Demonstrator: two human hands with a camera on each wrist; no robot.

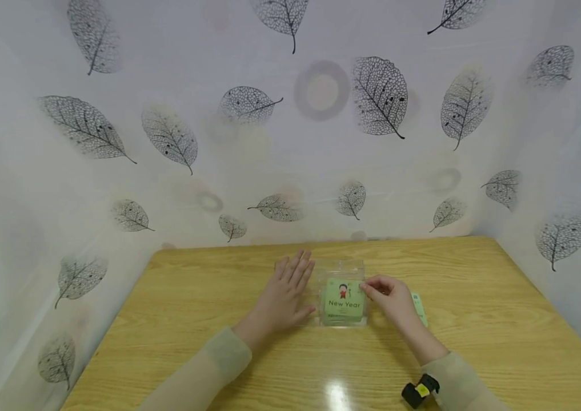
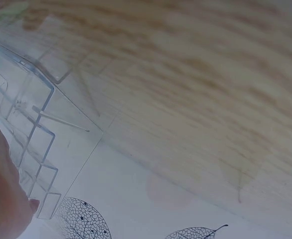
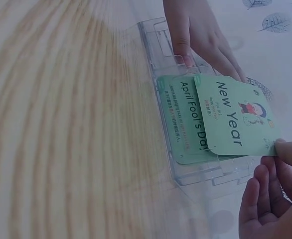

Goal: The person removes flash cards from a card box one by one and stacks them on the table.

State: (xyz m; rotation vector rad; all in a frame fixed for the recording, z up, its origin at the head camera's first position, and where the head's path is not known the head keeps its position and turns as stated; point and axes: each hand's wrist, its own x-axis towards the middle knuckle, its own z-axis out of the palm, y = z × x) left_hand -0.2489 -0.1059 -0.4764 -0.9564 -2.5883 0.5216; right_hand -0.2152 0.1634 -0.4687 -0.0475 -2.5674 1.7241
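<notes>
My right hand pinches a corner of a green "New Year" card between thumb and forefinger. The card is held over a clear plastic card holder. Beneath it, a green "April Fool's Day" card lies in the holder, partly covered. With fingers straight, my left hand rests at the holder's left side. Stepped clear walls of the holder show beside that hand in the left wrist view.
Another green card lies on the wooden table, partly hidden behind my right wrist. A black device with a yellow patch is strapped at the right sleeve. A leaf-print cloth hangs behind and along both sides.
</notes>
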